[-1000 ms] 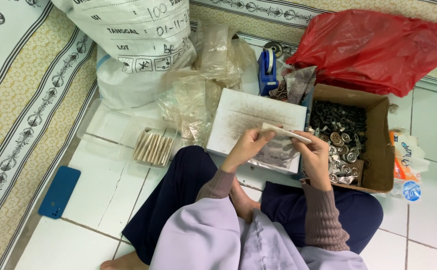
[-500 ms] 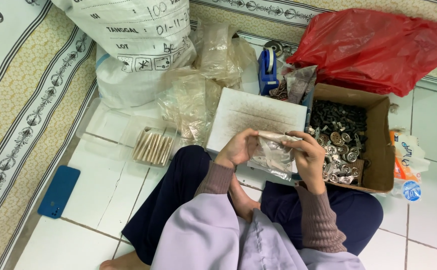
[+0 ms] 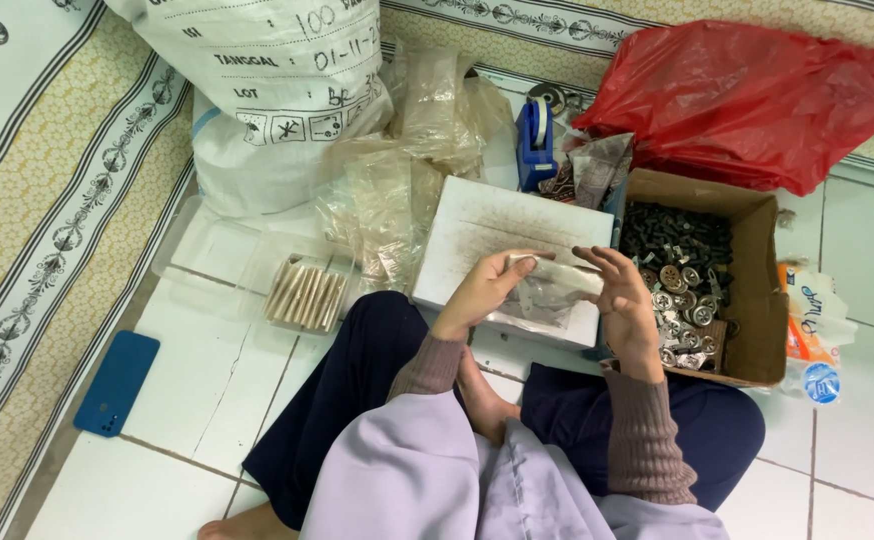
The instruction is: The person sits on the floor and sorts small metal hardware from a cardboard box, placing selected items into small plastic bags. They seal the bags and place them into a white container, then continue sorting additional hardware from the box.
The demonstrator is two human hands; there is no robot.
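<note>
While 2 hands pinch a crinkly clear plastic bag (image 3: 554,290) | left hand (image 3: 482,292) grip closed | right hand (image 3: 625,305) fingers spread

Open tile floor (image 3: 187,360) at left, only blue phone (image 3: 117,382) there; ahead, white box (image 3: 517,250), cardboard box (image 3: 757,290), plastic bags (image 3: 397,190), white sack (image 3: 267,90) block way

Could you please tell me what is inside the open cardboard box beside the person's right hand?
The cardboard box holds dark small parts and silvery round parts; whatever lies beneath them is covered.
</note>
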